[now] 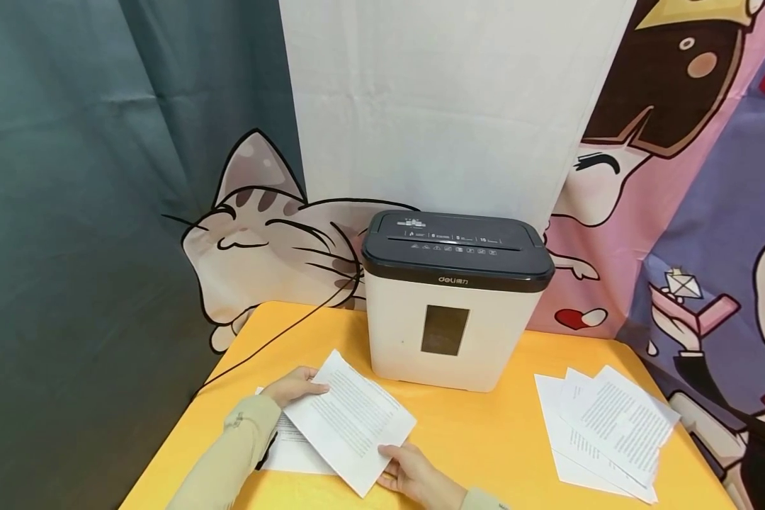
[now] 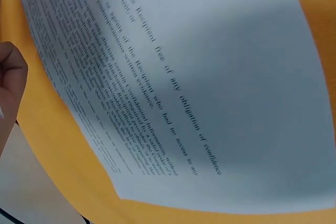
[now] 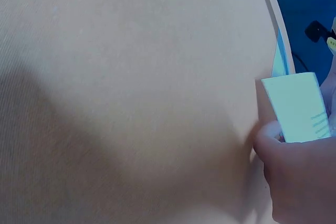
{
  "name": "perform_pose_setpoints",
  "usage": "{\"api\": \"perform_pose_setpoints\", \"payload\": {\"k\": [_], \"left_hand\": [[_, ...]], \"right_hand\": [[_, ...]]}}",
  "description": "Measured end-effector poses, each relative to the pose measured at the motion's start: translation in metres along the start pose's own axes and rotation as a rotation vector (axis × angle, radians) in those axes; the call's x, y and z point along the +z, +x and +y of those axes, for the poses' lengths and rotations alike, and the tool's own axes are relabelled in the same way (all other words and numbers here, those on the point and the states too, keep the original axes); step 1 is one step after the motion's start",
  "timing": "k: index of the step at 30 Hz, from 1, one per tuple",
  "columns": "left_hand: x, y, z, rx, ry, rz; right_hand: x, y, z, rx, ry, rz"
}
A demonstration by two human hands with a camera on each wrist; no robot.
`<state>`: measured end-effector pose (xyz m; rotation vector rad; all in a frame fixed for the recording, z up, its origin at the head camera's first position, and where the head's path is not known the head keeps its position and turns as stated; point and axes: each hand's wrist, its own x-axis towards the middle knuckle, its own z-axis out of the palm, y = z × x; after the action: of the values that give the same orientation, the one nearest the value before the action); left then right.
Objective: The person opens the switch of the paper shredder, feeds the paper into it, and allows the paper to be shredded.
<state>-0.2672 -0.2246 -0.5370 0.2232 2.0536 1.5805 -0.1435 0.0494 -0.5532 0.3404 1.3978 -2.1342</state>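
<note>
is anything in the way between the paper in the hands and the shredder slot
No separate object visibly does: only the front wall of the shredder rises before its slot, so the paper would probably need lifting over it. The black cord runs off left.

The person's sleeved left arm (image 1: 226,453) slants up and inward from the bottom of the head view, its left grip (image 1: 295,387) pinching with the thumb on top. The right grip (image 1: 414,473) sits lower, also pinching, thumb uppermost and fingers curled beneath, the edge of the right sleeve (image 1: 483,500) showing behind.
</note>
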Motion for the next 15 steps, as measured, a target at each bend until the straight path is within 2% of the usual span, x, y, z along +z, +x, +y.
{"api": "perform_pose_setpoints", "payload": {"k": [4,8,15], "left_hand": [[0.005,-0.004,-0.001,-0.001,-0.044,0.006],[0.006,-0.006,-0.003,0.014,-0.022,0.009],[0.013,-0.007,-0.006,-0.007,0.004,0.014]], "right_hand": [[-0.006,0.003,-0.003,-0.027,-0.003,0.024],[-0.012,0.006,-0.004,-0.067,-0.010,0.037],[-0.025,0.009,-0.010,-0.091,-0.034,0.066]]}}
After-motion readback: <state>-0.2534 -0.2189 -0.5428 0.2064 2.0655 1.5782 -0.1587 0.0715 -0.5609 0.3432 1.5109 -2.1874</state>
